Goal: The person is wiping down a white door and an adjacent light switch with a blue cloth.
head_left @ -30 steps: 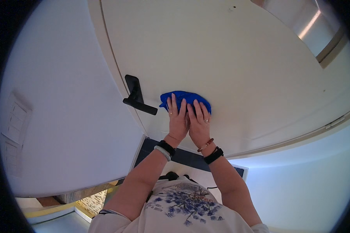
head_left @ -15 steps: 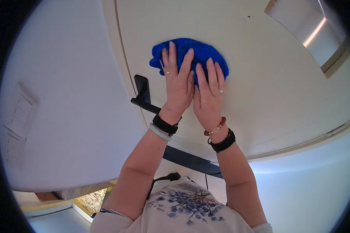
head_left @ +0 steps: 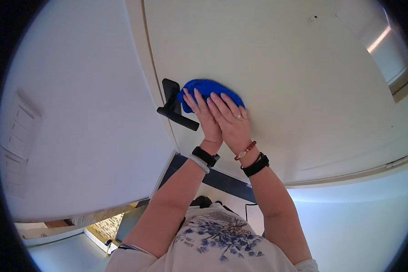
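Note:
A blue cloth is pressed flat against a cream door, just right of its black lever handle. My left hand lies on the cloth's left part with fingers stretched out. Beside it, partly overlapping it, my right hand lies flat on the right part, its fingers extended close together. Both palms face the door, and much of the cloth is hidden beneath them. The handle sticks out close to my left wrist without visibly touching it.
Left of the door frame is a white wall with a switch panel. A glass pane shows at the upper right. A door hinge is on the right edge. Dark skirting runs below.
Both hands have slid the cloth down the door toward me, closer to the handle. The cloth looks more bunched, and my hands are nearer each other.

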